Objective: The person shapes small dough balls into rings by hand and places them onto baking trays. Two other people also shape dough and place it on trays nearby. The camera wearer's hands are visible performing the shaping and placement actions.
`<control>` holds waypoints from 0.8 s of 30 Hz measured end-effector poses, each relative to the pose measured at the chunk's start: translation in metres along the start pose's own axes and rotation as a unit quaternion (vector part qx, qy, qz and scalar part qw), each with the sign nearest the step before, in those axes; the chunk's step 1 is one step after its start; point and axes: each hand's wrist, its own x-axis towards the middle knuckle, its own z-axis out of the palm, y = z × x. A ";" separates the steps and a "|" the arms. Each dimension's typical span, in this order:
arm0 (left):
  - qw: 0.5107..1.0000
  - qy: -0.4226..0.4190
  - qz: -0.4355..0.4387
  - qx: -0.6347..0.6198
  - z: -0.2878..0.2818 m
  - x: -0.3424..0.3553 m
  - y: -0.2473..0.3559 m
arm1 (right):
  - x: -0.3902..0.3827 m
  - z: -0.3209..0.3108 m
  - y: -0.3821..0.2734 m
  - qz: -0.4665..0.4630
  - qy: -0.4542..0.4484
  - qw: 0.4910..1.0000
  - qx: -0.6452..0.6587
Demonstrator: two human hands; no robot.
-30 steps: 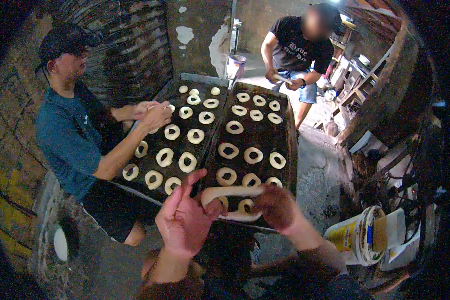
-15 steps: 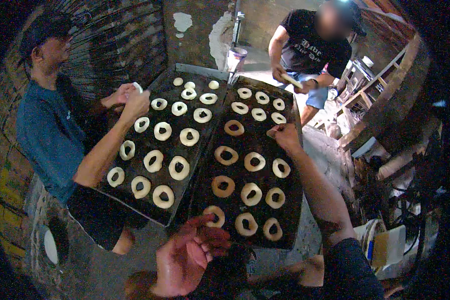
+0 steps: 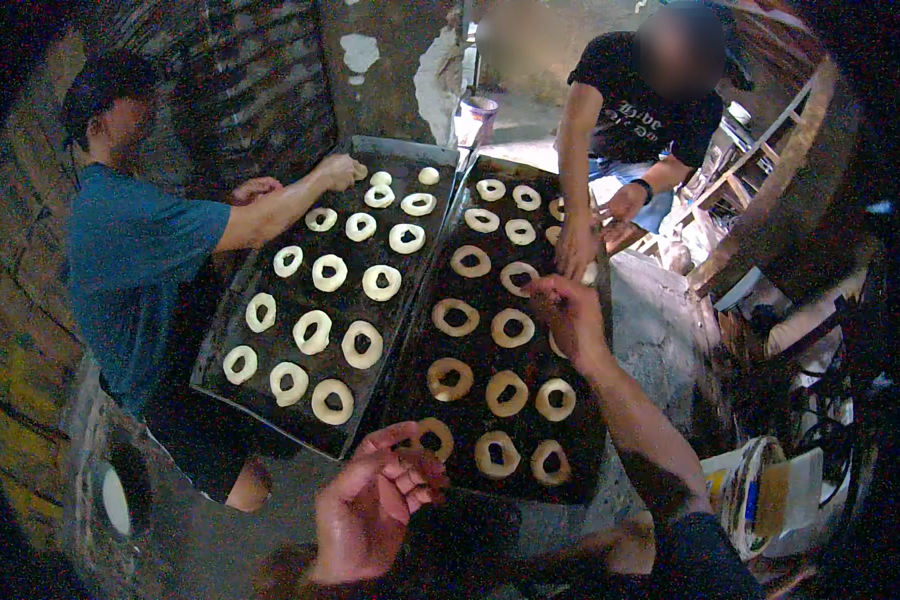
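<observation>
A worker's left hand (image 3: 380,490), fingers loosely curled and empty, hangs palm up at the near left corner of the right-hand tray (image 3: 478,358), with a plastic bucket (image 3: 733,505) standing off the tray's near right side. Dough rings (image 3: 507,380) line the dark tray in rows. Over its far half, the right hand (image 3: 537,290) brings bunched fingertips to the edge of a middle-column ring (image 3: 508,278); whether they grip it cannot be told. Left of the tray, a co-worker in teal (image 3: 135,265) reaches across a second tray (image 3: 295,292) of rings. At its far right, a co-worker in black (image 3: 620,95) bends over its edge. Beyond its far end stands a pale pail (image 3: 476,122).
</observation>
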 end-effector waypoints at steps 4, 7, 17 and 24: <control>1.000 0.007 -0.010 0.024 0.006 -0.003 -0.008 | -0.107 -0.062 -0.145 -0.186 -0.208 0.920 0.274; 0.999 -0.013 -0.010 0.045 0.012 -0.004 -0.021 | -0.151 -0.094 -0.247 -0.304 -0.381 0.744 0.457; 0.999 -0.037 -0.026 0.027 0.036 -0.027 -0.039 | -0.246 -0.105 -0.356 -0.403 -0.248 0.692 0.545; 0.994 -0.082 0.012 0.073 0.072 -0.026 -0.006 | -0.279 -0.106 -0.362 -0.337 -0.267 0.725 0.538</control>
